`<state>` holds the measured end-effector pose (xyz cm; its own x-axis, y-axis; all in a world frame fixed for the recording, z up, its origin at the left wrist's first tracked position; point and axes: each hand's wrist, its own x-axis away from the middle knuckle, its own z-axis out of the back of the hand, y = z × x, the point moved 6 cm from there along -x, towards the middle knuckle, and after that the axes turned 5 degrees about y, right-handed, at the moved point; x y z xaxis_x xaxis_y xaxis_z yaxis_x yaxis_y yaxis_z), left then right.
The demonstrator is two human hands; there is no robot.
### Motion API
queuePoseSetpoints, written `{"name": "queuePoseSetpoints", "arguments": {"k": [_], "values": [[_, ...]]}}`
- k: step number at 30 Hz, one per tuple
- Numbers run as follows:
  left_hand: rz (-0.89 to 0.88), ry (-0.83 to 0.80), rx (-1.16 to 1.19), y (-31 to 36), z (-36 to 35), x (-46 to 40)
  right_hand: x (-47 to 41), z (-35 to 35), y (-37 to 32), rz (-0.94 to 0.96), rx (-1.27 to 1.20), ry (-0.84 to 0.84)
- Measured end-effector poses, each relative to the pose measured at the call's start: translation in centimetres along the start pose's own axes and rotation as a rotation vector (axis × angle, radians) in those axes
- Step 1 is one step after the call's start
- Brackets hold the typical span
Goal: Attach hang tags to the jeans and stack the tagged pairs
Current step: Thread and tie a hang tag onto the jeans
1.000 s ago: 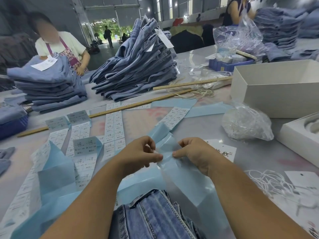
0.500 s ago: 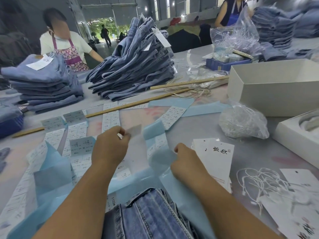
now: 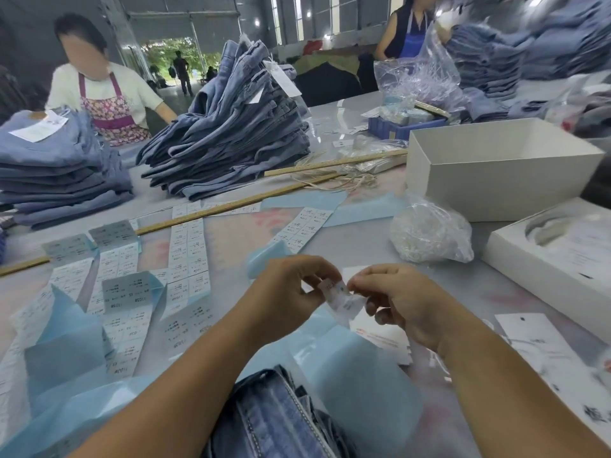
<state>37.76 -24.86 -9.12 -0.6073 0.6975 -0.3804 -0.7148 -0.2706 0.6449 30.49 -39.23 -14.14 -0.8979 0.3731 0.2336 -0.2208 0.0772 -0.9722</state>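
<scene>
Pinching one small white sticker label [image 3: 340, 297] between them, the left hand [image 3: 291, 292] and right hand [image 3: 396, 297] meet above the grey table [image 3: 347, 246]; left thumb and forefinger close on the label's near-left edge, right fingertips [image 3: 355, 285] curl onto its upper right corner. Print on the label is too blurred to read.

Item: pair of jeans [image 3: 274, 414], blue denim with pale stitching, lying below the fingers at the near table edge, between the forearms.

Item: light blue backing paper [image 3: 357, 385], loose sheets under and around the hands, one curled strip [image 3: 264, 259] just beyond the left fingers.

Item: white hang tags [image 3: 383, 338], red print, directly beneath the right fingers; a further hang tag with punched hole [image 3: 525, 328] to their right.

Item: sheets of printed size stickers [image 3: 188, 256], in columns, left of and beyond the left fingers.

Item: clear bag of fasteners [image 3: 429, 233], beyond the right fingers.

Item: open white cardboard box [image 3: 496, 173], farther beyond that bag; a white moulded tray [image 3: 555, 246] to the right.

Item: wooden rulers [image 3: 205, 213], lying across the table well beyond the fingers.

Item: leaning stack of folded jeans [image 3: 231, 133], far centre; a flatter folded stack [image 3: 59, 173], far left, with a white tag on top.

Item: person in floral apron [image 3: 105, 104], behind the left stack; second person in blue apron [image 3: 406, 31], far right.
</scene>
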Motion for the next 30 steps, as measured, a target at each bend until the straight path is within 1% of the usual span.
{"name": "queuePoseSetpoints", "arguments": {"k": [4, 6, 9, 12, 15, 17, 19, 21, 25, 30], "values": [[0.042, -0.141, -0.093, 0.7, -1.8, -1.2, 0.9, 2.1, 0.0, 0.011, 0.123, 0.046], [0.095, -0.211, -0.103, 0.9, -3.0, -1.9, 1.1, 3.0, 0.3, 0.007, 0.150, 0.076], [0.198, -0.256, -0.117, 0.9, -5.1, -3.1, 1.4, 4.4, 0.6, 0.050, 0.200, 0.233], [0.206, -0.227, -0.259, 0.9, -6.2, -4.2, 1.6, 5.4, 1.7, 0.086, 0.219, 0.387], [0.247, -0.198, -0.345, 0.3, -6.5, -4.7, 1.8, 5.9, 3.3, 0.118, 0.189, 0.551], [0.268, -0.253, -0.419, -0.3, -7.2, -4.5, 1.8, 5.8, 4.1, 0.135, 0.242, 0.628], [0.287, -0.335, -0.470, -0.9, -8.2, -3.8, 1.7, 5.5, 4.6, 0.150, 0.271, 0.663], [0.292, -0.384, -0.501, -1.3, -9.0, -3.3, 1.8, 5.2, 4.9, 0.164, 0.288, 0.675], [0.312, -0.368, -0.485, -1.9, -9.3, -3.2, 1.9, 4.9, 4.7, 0.180, 0.335, 0.674], [0.375, -0.314, -0.427, -2.2, -9.3, -3.0, 1.8, 4.4, 4.0, 0.223, 0.550, 0.687]]}}
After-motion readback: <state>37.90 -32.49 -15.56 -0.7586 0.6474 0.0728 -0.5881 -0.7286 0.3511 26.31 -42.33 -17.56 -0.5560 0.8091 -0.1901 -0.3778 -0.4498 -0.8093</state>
